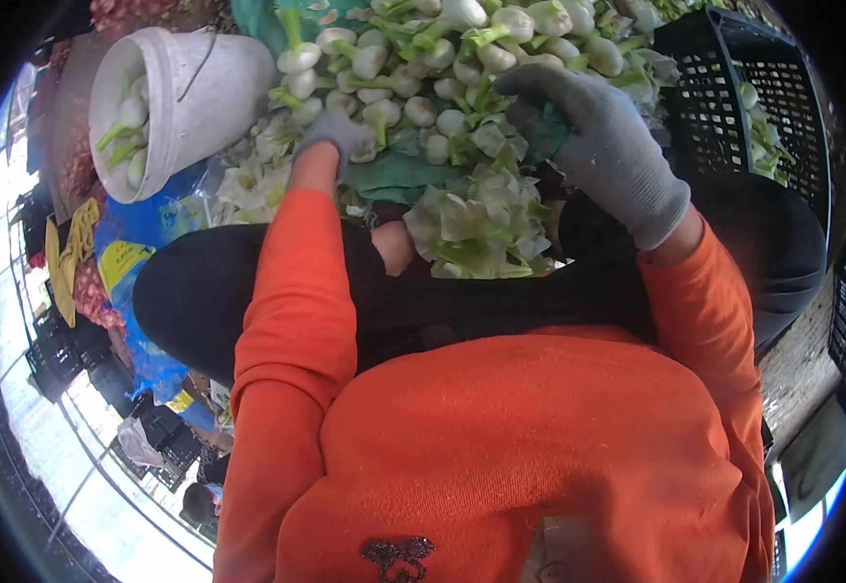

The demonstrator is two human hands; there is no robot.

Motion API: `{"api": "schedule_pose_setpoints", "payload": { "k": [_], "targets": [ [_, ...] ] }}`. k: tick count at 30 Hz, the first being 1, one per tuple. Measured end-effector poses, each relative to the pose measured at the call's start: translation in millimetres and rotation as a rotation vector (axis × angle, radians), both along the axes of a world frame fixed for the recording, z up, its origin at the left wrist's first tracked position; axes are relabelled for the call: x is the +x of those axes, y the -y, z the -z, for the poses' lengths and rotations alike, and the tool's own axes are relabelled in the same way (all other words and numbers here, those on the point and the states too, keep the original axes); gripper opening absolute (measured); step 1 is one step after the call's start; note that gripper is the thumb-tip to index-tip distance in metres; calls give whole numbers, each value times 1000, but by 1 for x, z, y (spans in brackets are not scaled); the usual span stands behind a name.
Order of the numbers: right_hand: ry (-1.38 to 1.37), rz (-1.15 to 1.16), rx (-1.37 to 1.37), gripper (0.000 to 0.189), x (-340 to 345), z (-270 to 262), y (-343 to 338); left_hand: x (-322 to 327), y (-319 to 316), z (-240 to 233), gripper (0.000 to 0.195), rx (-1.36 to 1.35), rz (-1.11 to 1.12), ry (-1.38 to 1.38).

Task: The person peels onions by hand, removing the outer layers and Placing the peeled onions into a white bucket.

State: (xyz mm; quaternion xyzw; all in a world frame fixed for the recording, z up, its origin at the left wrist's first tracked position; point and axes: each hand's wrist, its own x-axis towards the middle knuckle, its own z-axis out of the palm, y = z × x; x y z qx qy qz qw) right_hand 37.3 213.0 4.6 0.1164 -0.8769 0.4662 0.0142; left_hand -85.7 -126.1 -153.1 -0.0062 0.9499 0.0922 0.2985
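Observation:
A heap of white onion bulbs with cut green stalks [383,113] lies before me. My left hand [335,138], in a grey glove, reaches down to the near left edge of the heap; its fingertips are hard to make out against the bulbs, so any grip is hidden. Over the right side of the heap is my right hand [598,138], in a grey coated glove. Its thumb and fingers are curved and apart, and no bulb shows between them. Green sheeting [401,175] lies under the bulbs. Peeled outer skins [481,226] are piled between my legs.
To the left, a white bucket [212,80] tilts with its mouth towards the left, several bulbs inside. A black plastic crate [707,95] holding bulbs stands at right. Blue plastic sacking [131,218] and a yellow cloth [70,255] lie by my left knee. Further left are stacked black crates [66,350].

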Motion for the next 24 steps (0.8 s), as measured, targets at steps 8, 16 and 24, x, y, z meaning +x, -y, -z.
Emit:
{"api": "schedule_pose_setpoints", "payload": {
  "k": [8, 16, 24],
  "targets": [
    [92, -68, 107, 31, -1, 10, -2, 20, 0, 26, 78, -37, 2, 79],
    [88, -91, 240, 24, 4, 15, -5, 19, 1, 16, 77, 32, 39, 291],
    [127, -168, 278, 27, 8, 12, -9, 40, -5, -12, 71, 169, -331, 226]
  ]
}}
